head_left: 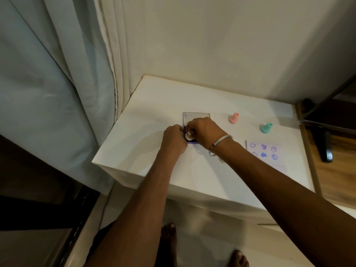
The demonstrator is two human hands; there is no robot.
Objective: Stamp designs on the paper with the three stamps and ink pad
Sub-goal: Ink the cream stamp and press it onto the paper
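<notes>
A purple ink pad with its clear lid (196, 117) flipped open lies at the middle of the white table (134, 143). My right hand (205, 130) holds a white stamp (188, 136) down on the pad. My left hand (173, 138) grips the pad's left edge. A pink stamp (234, 118) and a teal stamp (266, 127) stand upright to the right. The paper (267, 160) lies at the right, bearing several purple and blue prints of smileys and hearts.
The table sits in a corner, with a curtain (57, 83) on the left and a wall behind. A dark chair leg (325, 145) and a wooden floor are at the right. My bare feet (169, 239) stand below the table's front edge.
</notes>
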